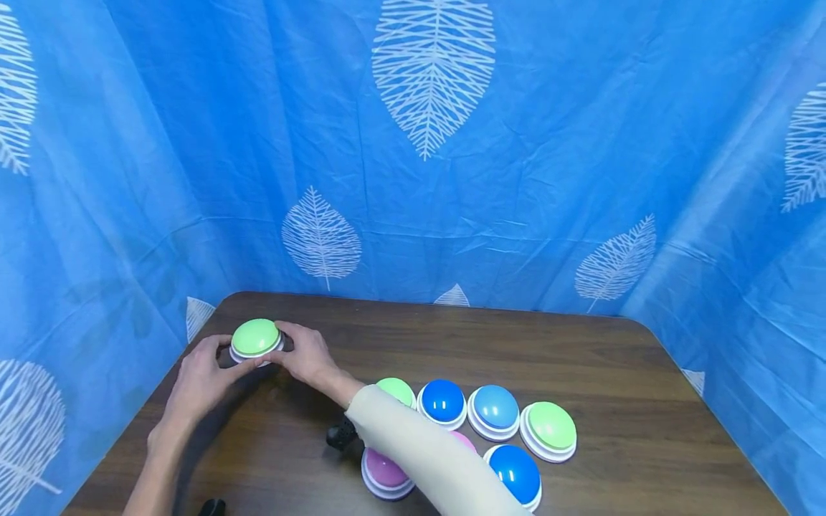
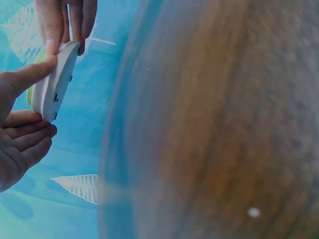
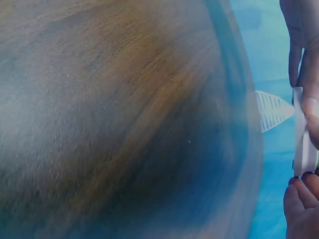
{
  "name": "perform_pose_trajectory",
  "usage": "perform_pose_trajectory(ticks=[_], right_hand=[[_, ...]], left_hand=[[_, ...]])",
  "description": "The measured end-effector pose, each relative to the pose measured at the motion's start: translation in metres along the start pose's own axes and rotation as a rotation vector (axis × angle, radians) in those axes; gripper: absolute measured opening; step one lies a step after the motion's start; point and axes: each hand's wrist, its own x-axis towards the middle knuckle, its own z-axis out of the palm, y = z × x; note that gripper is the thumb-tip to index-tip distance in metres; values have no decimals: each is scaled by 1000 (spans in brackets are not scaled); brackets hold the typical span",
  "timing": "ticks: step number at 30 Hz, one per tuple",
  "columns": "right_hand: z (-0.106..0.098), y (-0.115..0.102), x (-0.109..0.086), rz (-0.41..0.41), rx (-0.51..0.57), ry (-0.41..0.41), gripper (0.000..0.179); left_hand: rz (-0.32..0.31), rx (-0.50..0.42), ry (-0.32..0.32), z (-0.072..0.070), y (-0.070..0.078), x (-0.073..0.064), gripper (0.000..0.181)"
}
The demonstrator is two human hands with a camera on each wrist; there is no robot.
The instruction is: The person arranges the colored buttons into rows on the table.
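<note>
Between both hands, over the far left part of the table, is a round push button (image 1: pixel 255 337) with a light green dome and white base. My left hand (image 1: pixel 196 380) grips its left side, thumb at the near rim. From the right, my right hand (image 1: pixel 310 356) pinches the rim with thumb and fingers. The left wrist view shows the button's white base (image 2: pixel 56 87) edge-on, raised off the table, the left hand (image 2: pixel 17 129) at its side. At the right border of the right wrist view, part of the white base (image 3: pixel 300 137) appears between fingers.
Several similar buttons stand at the table's middle right: a green one (image 1: pixel 550 426), a light blue one (image 1: pixel 495 408), a dark blue one (image 1: pixel 444 401) and a pink one (image 1: pixel 386 469), partly behind the right sleeve (image 1: pixel 426 444). A black object (image 1: pixel 340 434) lies nearby. Blue leaf-print curtains (image 1: pixel 516 179) surround the wooden table (image 1: pixel 645 401).
</note>
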Motion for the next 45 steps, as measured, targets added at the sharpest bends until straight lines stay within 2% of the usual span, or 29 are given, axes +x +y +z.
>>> perform_pose_trajectory(ticks=[7,13,21,24,37,45], right_hand=[[-25,-5,-7,-138,-15,61,56],[-47,-6,-19,-246,40,141,57],[-63,-2,-40,-337,160,205,58],[-69,0,-48,-356,204,226,59],[-88,6,-76,-321,361,222,61],[-98,16,-95,-314,363,256,61]], left_hand=[[29,-57,42,-13,20,-1,72],[87,-105,93,-21,41,-3,66],[252,-126,227,-19,71,-11,60],[294,-137,250,-16,80,-13,62],[307,-153,222,-12,108,-28,60],[306,-174,179,-2,119,-35,59]])
